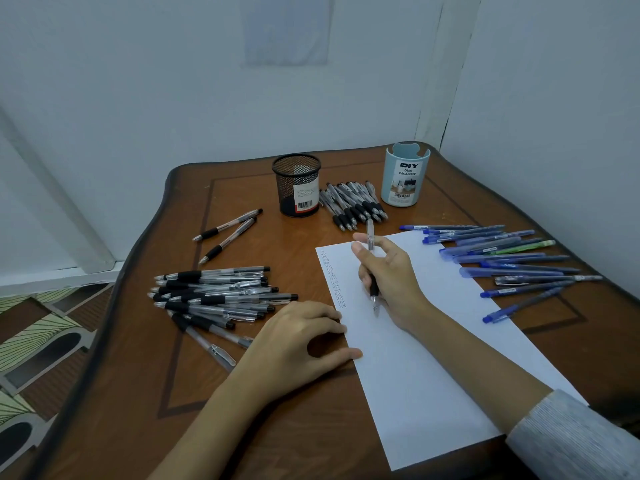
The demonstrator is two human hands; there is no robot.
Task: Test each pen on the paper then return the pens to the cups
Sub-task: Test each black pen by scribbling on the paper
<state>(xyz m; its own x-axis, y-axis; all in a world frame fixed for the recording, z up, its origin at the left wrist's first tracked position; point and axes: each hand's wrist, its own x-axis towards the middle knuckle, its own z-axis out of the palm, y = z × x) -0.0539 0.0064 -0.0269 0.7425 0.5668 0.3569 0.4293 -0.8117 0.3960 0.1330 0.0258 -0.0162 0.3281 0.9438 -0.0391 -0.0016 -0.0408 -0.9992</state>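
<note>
Brown wooden desk (277, 427) in a white-walled corner. On the paper (433, 358) at mid-desk, the right hand (391, 275) grips a clear pen (373, 289), tip down on the sheet. The left hand (298, 341), loosely arched and holding nothing, presses the paper's left edge. Black-grip pens (221, 292) are heaped towards the desk's left edge and blue pens (512, 258) lie along the right. The mesh cup (298, 185) and blue cup (405, 178) stand near the far edge.

Brown wooden table (180, 375) with white paper (415, 375), mesh cup (298, 185), blue cup (405, 178), scattered pens (221, 292)
</note>
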